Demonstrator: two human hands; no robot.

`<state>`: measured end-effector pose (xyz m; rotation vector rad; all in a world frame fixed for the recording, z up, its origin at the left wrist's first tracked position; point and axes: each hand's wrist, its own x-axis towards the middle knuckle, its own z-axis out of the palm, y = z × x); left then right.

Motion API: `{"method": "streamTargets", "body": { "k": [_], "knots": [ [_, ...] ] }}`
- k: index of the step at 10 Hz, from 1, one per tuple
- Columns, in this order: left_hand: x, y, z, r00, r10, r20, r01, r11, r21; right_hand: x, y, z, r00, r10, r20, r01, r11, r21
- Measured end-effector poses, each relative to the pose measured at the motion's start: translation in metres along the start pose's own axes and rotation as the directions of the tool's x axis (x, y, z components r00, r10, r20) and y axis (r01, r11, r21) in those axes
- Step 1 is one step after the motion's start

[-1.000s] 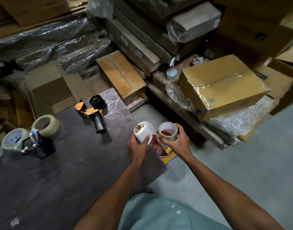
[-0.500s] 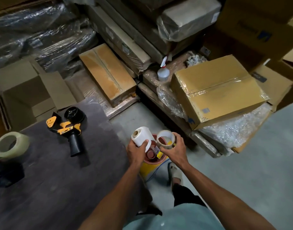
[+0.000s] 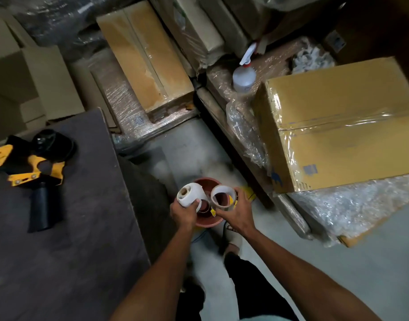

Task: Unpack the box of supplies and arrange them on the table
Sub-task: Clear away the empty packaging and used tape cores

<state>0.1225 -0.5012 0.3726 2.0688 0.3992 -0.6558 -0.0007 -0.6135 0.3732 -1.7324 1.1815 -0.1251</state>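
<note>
Left hand (image 3: 184, 212) grips the white roll (image 3: 190, 195), right hand (image 3: 233, 210) grips the tape ring (image 3: 223, 196) — both over the red tub (image 3: 208, 222) on the floor. Best carry them w/ a firm hold to the table (image 3: 71, 239) & set them near the tape gun (image 3: 34, 167) — flat, so they can't roll.

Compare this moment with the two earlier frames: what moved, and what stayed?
The view swung right, away from the table; the tape rolls at its left end left the picture. Both hands shifted over the floor. Unchanged: left hand grips the white roll, right hand the tape roll; tape dispenser untouched.
</note>
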Motion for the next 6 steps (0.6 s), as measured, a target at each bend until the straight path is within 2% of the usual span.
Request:
{"method": "streamTargets", "body": {
  "k": [2,4,6],
  "knots": [
    [0.051,-0.061,0.042,0.995,-0.074,-0.064,0.084,0.983,0.161,0.038,0.06,0.042,0.997,0.064,0.037,-0.062,0.997,-0.051],
    [0.093,-0.097,0.084,0.992,-0.082,-0.098,0.099,0.979,0.178,0.073,0.111,0.081,0.987,0.146,0.066,-0.142,0.988,-0.063],
    [0.142,-0.148,0.11,0.998,-0.061,0.033,0.055,0.986,0.157,0.101,0.15,0.109,0.971,0.185,0.149,-0.176,0.982,-0.074]
  ]
}}
